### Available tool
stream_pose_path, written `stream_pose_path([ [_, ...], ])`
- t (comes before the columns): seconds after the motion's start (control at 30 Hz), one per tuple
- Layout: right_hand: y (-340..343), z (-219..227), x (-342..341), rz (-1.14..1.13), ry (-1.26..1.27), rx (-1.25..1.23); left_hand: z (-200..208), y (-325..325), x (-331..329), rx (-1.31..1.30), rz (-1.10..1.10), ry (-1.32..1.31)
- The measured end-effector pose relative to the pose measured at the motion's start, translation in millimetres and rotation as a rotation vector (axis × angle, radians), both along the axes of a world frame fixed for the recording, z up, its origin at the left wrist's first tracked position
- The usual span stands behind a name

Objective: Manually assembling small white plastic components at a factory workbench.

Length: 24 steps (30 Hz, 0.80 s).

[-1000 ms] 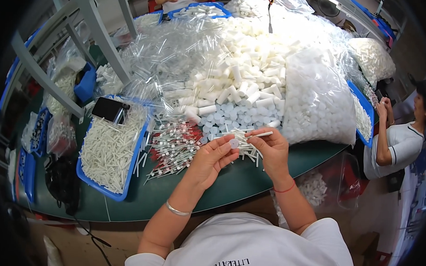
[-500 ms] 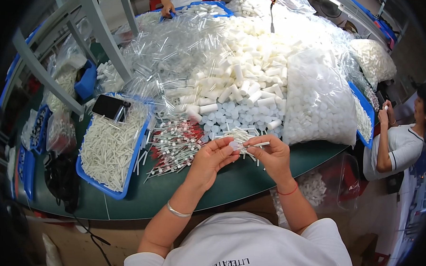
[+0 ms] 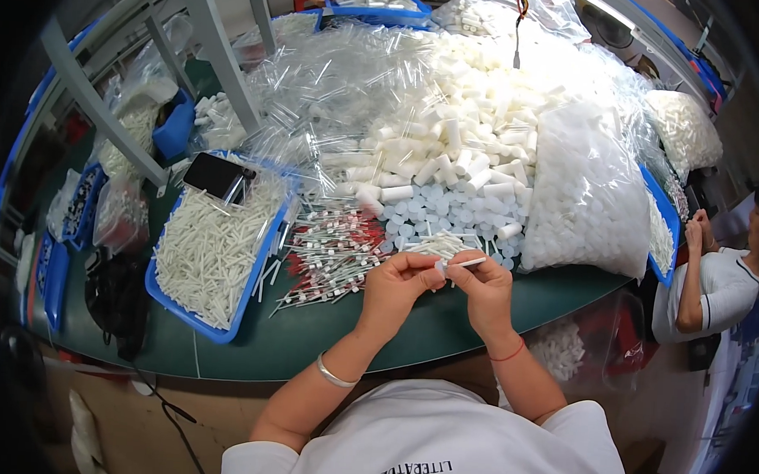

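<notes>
Tray of sticks (image 3: 212,259) left of hands, loose tubes (image 3: 332,252) between, bagged caps (image 3: 588,204) right, behind.

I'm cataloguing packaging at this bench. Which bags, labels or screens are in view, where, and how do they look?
Big clear bag: right of the hands, bulging with white pieces.
Smaller clear bag: far right, white pieces.
Phone: on the blue tray's far corner, dark rectangular screen.
Small clear bag: left table edge, contents unclear.

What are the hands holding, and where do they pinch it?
The right hand pinches a thin white stick near its left end. The left hand meets that end, fingertips on a small clear piece.
</notes>
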State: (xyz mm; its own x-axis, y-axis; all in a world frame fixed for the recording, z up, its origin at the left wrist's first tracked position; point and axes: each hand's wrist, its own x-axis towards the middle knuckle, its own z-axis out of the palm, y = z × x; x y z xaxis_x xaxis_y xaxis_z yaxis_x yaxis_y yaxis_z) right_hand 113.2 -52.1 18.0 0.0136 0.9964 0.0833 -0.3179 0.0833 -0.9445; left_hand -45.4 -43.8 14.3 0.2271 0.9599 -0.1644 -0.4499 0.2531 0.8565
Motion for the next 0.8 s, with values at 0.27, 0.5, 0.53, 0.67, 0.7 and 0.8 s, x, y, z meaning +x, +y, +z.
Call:
stream_pose_path([
  [0.27,10.4,-0.8,-3.4,-0.015,0.086,-0.081,4.8,2.7,9.9,0.463,0.307,0.368],
  [0.5,16.6,-1.8,5.9,0.046,0.047,-0.058,13.7,10.5,7.7,0.537,0.243,0.564],
  [0.53,17.1,-3.0,6.8,0.04,0.047,-0.058,13.9,11.4,7.3,0.552,0.235,0.599],
  [0.67,26.2,-5.4,12.0,0.003,0.103,-0.08,19.7,33.6,5.8,0.595,0.151,0.574],
  [0.7,29.6,-4.5,15.3,-0.035,0.139,-0.087,29.8,44.5,5.0,0.579,0.034,0.613],
  [0.8,39.8,12.6,20.8,-0.136,0.101,-0.038,24.8,85.9,-5.2,0.81,0.114,1.045],
])
